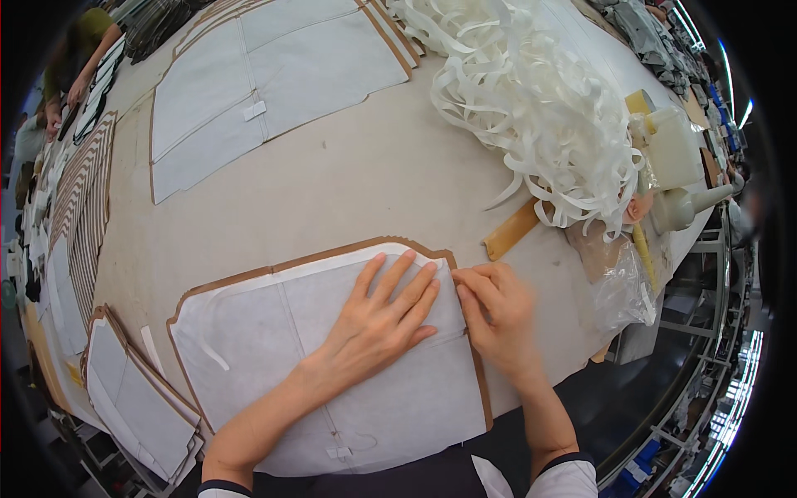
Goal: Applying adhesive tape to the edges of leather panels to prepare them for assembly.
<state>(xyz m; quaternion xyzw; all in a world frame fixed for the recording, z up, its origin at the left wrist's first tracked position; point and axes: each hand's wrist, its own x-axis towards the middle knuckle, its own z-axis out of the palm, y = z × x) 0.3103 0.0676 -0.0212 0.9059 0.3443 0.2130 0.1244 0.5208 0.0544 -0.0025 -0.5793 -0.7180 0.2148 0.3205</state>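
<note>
The white panel (241,332) lies on the desk (332,191), leftward of the right hand (505,315) — thumb and finger pinched on its brown edging (481,375), which runs nearward from there — while the left hand (383,317), spread flat atop it, grasps nothing.

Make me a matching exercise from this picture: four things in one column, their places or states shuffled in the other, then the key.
Things
1. left hand
2. right hand
3. heap of white tape
4. striped fabric

Places and states
A. at the left side of the table
B. at the right-hand brown edge of the nearest pale panel
C. beyond both hands, toward the upper right
D. fingers spread, resting on top of that panel

Pairs
1-D, 2-B, 3-C, 4-A
</note>
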